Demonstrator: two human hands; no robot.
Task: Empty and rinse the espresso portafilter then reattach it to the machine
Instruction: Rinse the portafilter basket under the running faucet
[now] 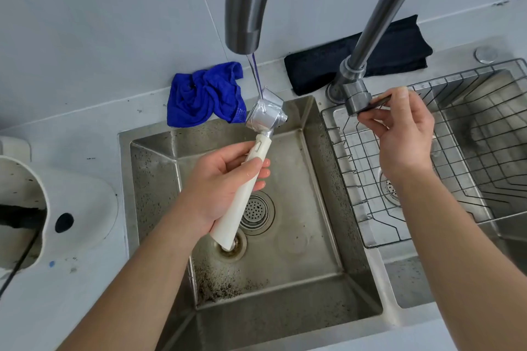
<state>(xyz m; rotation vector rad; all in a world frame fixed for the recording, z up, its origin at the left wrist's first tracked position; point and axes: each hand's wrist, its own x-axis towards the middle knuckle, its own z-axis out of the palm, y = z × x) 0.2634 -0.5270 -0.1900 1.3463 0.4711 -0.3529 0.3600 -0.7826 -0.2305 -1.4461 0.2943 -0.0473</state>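
— Grey stone countertop [85, 111], pale tiled wall, a double steel sink set into it. What's going on at the left basin [308, 236]?

— The portafilter [263, 114] is up under the spout [242, 28], metal head tilted into a thin stream of water [256, 77]. The left hand [225, 185] has its fingers wrapped round the cream handle, low down, holding the head over the basin.

— And the other hand?

— The right hand [402, 134] is at the tap lever [370, 102], thumb and fingertips pinching its dark end. Turning the flow on or off, I can't say which.

— So how far along is it?

— I'd say the emptying is done: there are coffee grounds [225, 282] scattered over the basin floor near the drain [255, 212]. Rinsing is the step in hand. Refitting it to the machine is all left to do, and I can't see the machine from here.

— Anything else about?

— A crumpled blue cloth [205, 94] just behind the basin, a folded black cloth [379, 57] by the tap base, a wire rack [442, 151] sitting in the right basin. At the far left, a white appliance [57, 199] of some kind, cut off by the edge.
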